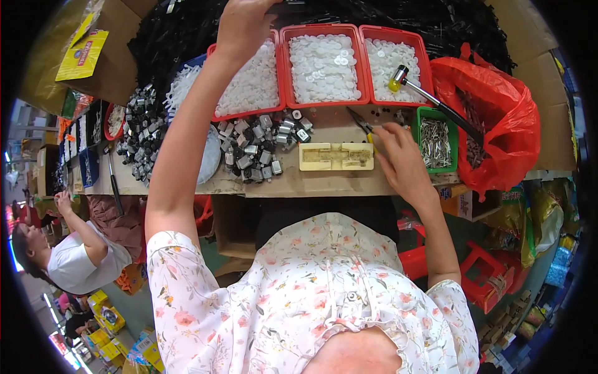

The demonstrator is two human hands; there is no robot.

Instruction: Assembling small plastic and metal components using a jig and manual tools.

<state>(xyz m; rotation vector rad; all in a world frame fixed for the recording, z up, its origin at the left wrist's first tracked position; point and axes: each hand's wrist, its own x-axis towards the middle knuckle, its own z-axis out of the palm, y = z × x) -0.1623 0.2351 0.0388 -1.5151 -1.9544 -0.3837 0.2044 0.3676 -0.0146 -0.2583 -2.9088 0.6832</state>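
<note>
My left hand reaches to the far edge of the view, over a heap of long black plastic parts. Its fingers are bent and partly cut off by the frame; whatever they grip I cannot make out. My right hand lies at the right end of a cream fixture block with a slotted channel. Its fingers are spread and hold nothing. Small pliers with yellow handles lie by its fingertips, behind the block. Left of the block is a pile of silver and black metal-cased pieces.
Red trays of small white plastic parts stand behind the block. At right are a green tray of metal pins, a black-handled hammer and a red plastic bag. Another person sits at far left.
</note>
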